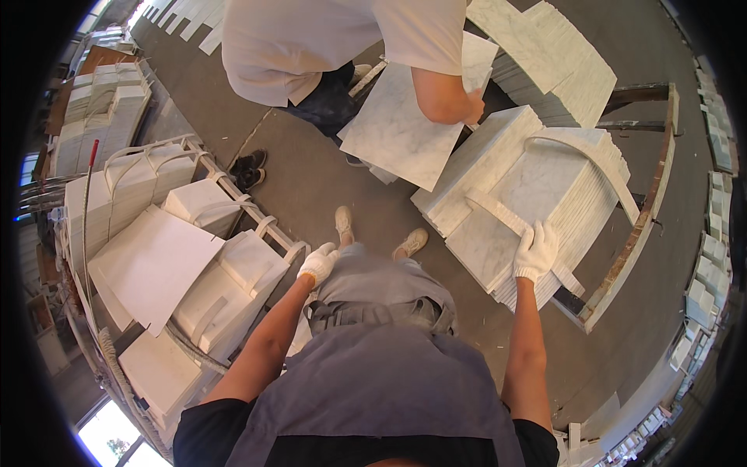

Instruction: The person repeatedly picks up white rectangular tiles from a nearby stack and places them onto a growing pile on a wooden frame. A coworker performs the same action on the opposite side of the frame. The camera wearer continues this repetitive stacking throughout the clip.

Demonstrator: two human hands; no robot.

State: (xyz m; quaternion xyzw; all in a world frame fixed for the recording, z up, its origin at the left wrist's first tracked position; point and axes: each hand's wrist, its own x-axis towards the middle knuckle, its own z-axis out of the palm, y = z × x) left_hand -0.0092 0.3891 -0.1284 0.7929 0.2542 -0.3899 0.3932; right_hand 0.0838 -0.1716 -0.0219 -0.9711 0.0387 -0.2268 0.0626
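2 white-gloved hands show in the head view. Right of centre, the right hand (535,249) rests on a pale strip (496,211) across the marble tile stack (538,180), perhaps for steadiness; whether it grips, I cannot tell. Left of centre, the left hand (319,265), seemingly empty, hangs beside grey clothing (375,282), finger closure unclear. The strip probably binds the stack.

No legible txt, nos., labels, brands or signs showing anywhere. Slab stack (537,183) at approx. 3 o'clock, white sheet (159,261) at approx. 9 o'clock and co-worker's shirt (327,35) at 12 o'clock: none showing readable marks. Rim stacks (704,284) at far 3 o'clock appearing too sm. to tell.
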